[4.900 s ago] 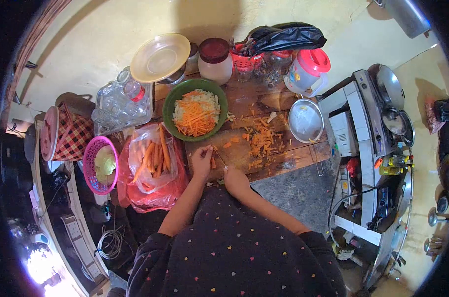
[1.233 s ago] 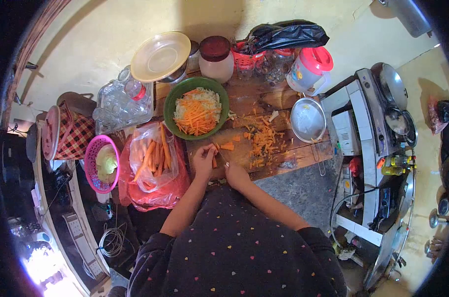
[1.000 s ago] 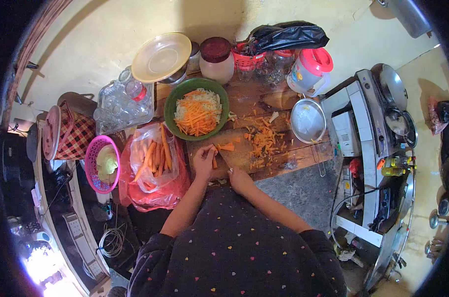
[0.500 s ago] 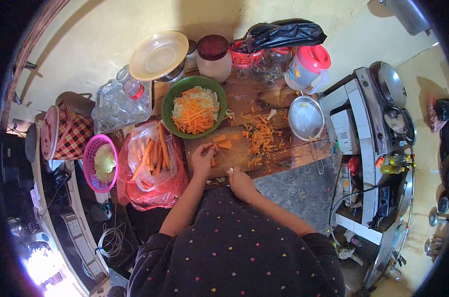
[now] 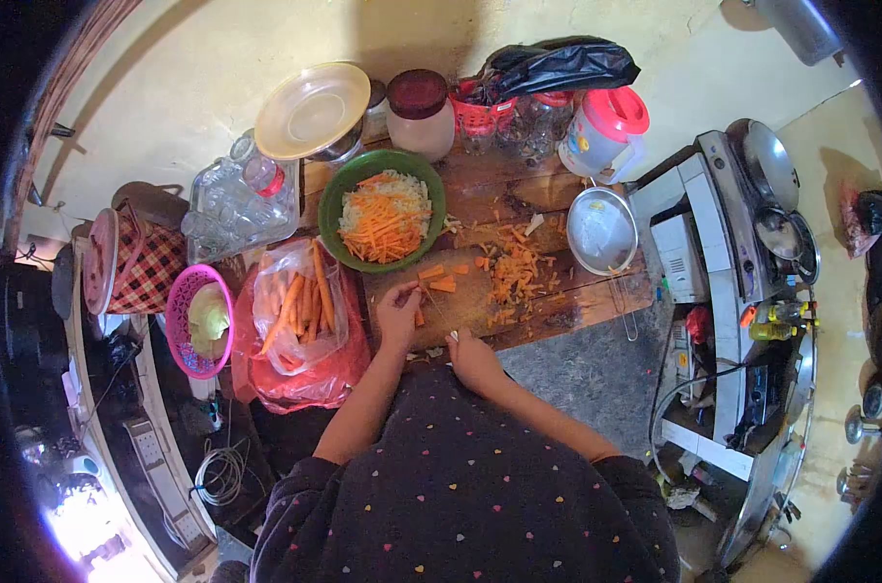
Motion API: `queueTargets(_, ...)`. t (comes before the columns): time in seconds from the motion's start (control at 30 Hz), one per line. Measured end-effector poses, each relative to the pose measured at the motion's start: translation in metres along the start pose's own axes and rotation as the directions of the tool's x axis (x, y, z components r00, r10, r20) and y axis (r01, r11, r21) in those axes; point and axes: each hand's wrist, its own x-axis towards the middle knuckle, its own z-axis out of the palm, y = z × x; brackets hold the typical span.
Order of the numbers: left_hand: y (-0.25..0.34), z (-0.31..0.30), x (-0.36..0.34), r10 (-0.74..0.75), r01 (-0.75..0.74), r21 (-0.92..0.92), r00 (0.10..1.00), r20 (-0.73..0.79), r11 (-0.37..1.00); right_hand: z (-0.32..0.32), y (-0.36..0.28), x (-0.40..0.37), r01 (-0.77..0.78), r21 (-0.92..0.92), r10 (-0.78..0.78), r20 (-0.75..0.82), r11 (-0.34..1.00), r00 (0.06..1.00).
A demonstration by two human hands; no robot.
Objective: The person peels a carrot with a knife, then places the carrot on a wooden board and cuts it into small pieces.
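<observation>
My left hand (image 5: pixel 398 313) is closed with its fingertips on a piece of carrot (image 5: pixel 420 318) on the wooden cutting board (image 5: pixel 460 313). My right hand (image 5: pixel 474 360) is wrapped round the handle of a knife (image 5: pixel 439 309), whose thin blade slants up and left beside the carrot piece. Just beyond the fingers lie cut carrot chunks (image 5: pixel 443 284). Carrot peelings (image 5: pixel 514 277) are scattered over the right of the board. Behind my left hand stands a green bowl (image 5: pixel 330 236) of carrot strips (image 5: pixel 383 225) over pale shreds.
To the left, whole carrots (image 5: pixel 300 306) fill a plastic bag on a red bag (image 5: pixel 286 389), beside a pink basket (image 5: pixel 173 335). A strainer (image 5: pixel 601 233) lies on the right. Jars (image 5: pixel 422 121) and a jug (image 5: pixel 601 141) line the wall. A stove (image 5: pixel 728 209) stands far right.
The knife blade has shifted slightly between my hands, near the carrot piece. Both hands stay almost in the same place, and the bowl and bags have not moved.
</observation>
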Motion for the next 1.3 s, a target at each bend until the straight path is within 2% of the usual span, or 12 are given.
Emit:
queueTargets(0.13, -0.007, 0.001, 0.003, 0.024, -0.026, -0.064, 0.999, -0.022, 0.998, 0.002, 0.003, 0.002, -0.015, 0.0, 0.015, 0.026, 1.0, 1.0)
queueTargets(0.23, -0.005, 0.0, 0.001, 0.073, -0.073, 0.037, 0.997, 0.002, 0.997, 0.004, 0.005, 0.005, -0.024, -0.013, 0.025, 0.037, 1.0, 0.999)
queueTargets(0.33, -0.016, -0.006, 0.009, -0.004, 0.005, -0.034, 1.0, 0.026, 0.999, 0.007, 0.005, 0.005, -0.015, -0.023, 0.015, 0.02, 1.0, 1.0)
queueTargets(0.43, -0.024, -0.009, 0.013, 0.017, -0.014, -0.12, 0.999, 0.028, 0.993, 0.006, 0.002, 0.004, -0.015, -0.023, 0.015, 0.014, 1.0, 1.0)
queueTargets(0.53, -0.018, -0.008, 0.012, -0.027, 0.029, -0.105, 1.0, 0.012, 0.994, 0.003, -0.001, 0.002, 0.005, -0.043, -0.005, 0.007, 0.999, 1.0)
queueTargets(0.63, 0.004, -0.002, 0.002, 0.035, -0.034, 0.056, 0.999, -0.019, 0.998, 0.005, 0.0, 0.003, 0.011, -0.058, -0.011, 0.001, 0.998, 1.0)
queueTargets(0.73, -0.002, -0.004, 0.006, 0.074, -0.073, 0.074, 0.997, -0.005, 0.995, 0.005, -0.002, 0.003, 0.008, -0.077, -0.008, 0.003, 0.997, 1.0)
queueTargets(0.83, 0.012, -0.001, -0.001, 0.071, -0.066, 0.182, 0.997, -0.021, 0.981, 0.003, -0.005, 0.004, -0.001, -0.087, 0.002, 0.014, 0.996, 1.0)
queueTargets(1.03, -0.002, -0.006, 0.007, 0.038, -0.039, 0.029, 0.999, 0.027, 0.999, 0.006, -0.001, 0.006, 0.036, -0.068, -0.038, -0.018, 0.997, 0.999)
queueTargets(1.13, -0.002, -0.006, 0.009, 0.071, -0.073, 0.077, 0.997, 0.027, 0.994, 0.003, -0.003, 0.007, 0.012, -0.085, -0.011, 0.001, 0.996, 1.0)
queueTargets(1.23, 0.009, -0.006, 0.007, 0.08, -0.083, 0.281, 0.997, 0.023, 0.956, -0.001, -0.006, 0.006, 0.027, -0.09, -0.026, 0.006, 0.996, 1.0)
queueTargets(1.3, 0.006, -0.006, 0.008, 0.062, -0.062, 0.233, 0.998, 0.007, 0.97, -0.002, -0.006, 0.006, 0.053, -0.094, -0.052, 0.011, 0.994, 0.999)
